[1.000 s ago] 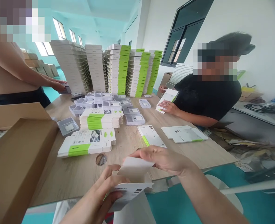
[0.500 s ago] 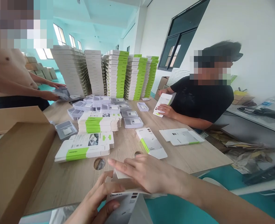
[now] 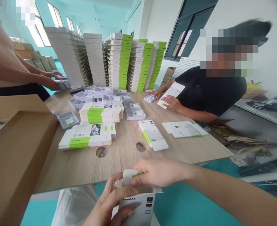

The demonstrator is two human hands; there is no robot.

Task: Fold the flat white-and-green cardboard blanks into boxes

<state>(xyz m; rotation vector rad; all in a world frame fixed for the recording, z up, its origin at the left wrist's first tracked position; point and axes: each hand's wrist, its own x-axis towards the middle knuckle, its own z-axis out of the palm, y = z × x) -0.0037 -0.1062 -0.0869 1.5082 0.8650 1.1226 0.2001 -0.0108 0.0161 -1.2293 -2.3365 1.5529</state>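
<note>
Presently gripping white printed carton (image 3: 139, 207) with left hand (image 3: 116, 199), thumb against printed face, fingers bent over side and upper rim; pinching raised end flap (image 3: 127, 175) with right hand (image 3: 153, 172), thumb on near side, fingers behind. Closed on card with both grips. Held roughly upright, mouth up, just off near edge of table (image 3: 119, 161), above wearer's lap. Judged to be at the flap-handling step, with body squared out and upper end not yet closed. Judged to call next for steady left hold and light right pinch, guiding flap in line with mouth without creasing. Noted farther out, on table: single flat carton (image 3: 152, 135), low pile of flat cartons (image 3: 85, 138), taller pile (image 3: 96, 114) just behind, then jumbled plastic trays (image 3: 103, 91). Noted at far end: tall stacks of boxes (image 3: 119, 61); at right, co-worker's hand (image 3: 172, 102) on another carton. Unable to see carton's lower end, cut off by bottom of frame; cannot tell whether sealed, nor whether anything sits inside. Hard to make out: right fingertips behind flap, small print on face, contents of brown box (image 3: 23, 150) cropped at left.
</note>
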